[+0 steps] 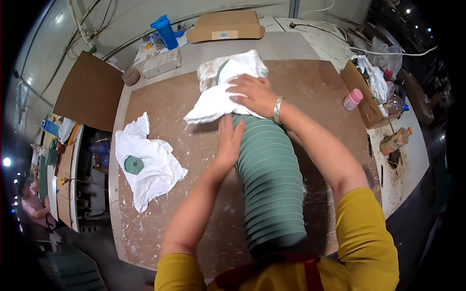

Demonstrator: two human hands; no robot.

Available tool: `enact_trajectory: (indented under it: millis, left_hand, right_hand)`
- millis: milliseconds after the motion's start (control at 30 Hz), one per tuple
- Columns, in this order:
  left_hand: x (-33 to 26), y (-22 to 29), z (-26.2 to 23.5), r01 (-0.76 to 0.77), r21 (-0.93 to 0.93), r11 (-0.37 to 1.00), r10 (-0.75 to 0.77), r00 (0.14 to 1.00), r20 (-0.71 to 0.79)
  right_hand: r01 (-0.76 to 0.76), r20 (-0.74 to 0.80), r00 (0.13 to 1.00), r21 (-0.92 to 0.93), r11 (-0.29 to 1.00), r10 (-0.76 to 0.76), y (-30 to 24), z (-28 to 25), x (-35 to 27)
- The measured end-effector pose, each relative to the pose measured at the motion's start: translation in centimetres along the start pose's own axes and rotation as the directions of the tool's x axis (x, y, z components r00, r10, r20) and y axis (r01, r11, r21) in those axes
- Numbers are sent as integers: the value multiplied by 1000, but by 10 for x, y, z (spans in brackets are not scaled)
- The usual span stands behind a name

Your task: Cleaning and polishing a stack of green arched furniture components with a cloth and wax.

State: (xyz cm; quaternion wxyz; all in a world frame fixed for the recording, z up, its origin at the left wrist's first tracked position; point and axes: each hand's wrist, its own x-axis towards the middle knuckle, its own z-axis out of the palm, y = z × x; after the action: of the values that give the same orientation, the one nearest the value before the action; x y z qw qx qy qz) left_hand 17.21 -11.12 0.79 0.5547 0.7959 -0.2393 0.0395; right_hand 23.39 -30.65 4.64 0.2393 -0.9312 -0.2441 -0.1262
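Over the far end of the green roll [269, 165], my right grip [255, 97] rests on a white cloth [211, 104], fingers slightly apart; whether they pinch the fabric I cannot tell. My left grip [229, 143] is unclosed, thumb away from straight fingers, laid along the roll's left side by the cloth's lower edge. The ribbed roll lies lengthwise on the brown table [310, 87], one end toward my body, the other covered by the cloth. Well apart on my left, a second cloth [150, 179] is spread out with a green ring [133, 165] on it. At the back are a blue jug [166, 34] and a cardboard box [225, 24]; off to my right, a pink jar [353, 99] and, farther over, a bottle [395, 140].
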Motion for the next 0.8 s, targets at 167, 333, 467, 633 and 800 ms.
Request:
enact_trajectory:
  millis: [167,333,467,633,800]
  left_hand:
    - [-3,4,10,-28,-54,998,21,993,-116]
    - [-1,11,7,14,-48,999,-18,995,-96]
    - [-2,12,7,27,-51,998,-31,997,-69]
    - [-4,12,11,38,-135,990,-48,996,-72]
    - [-4,12,7,36,-62,997,-39,998,-57]
  right_hand:
    - [-174,-384,863,384,907,329,38,46,-75]
    - [-676,101,705,397,621,702,31,25,-145]
    - [-356,-254,792,546,758,555,18,-36,-72]
    - [28,-109,993,-91,995,-38,-7,-8,28]
    - [-97,-218,972,-50,994,84,43,6,51]
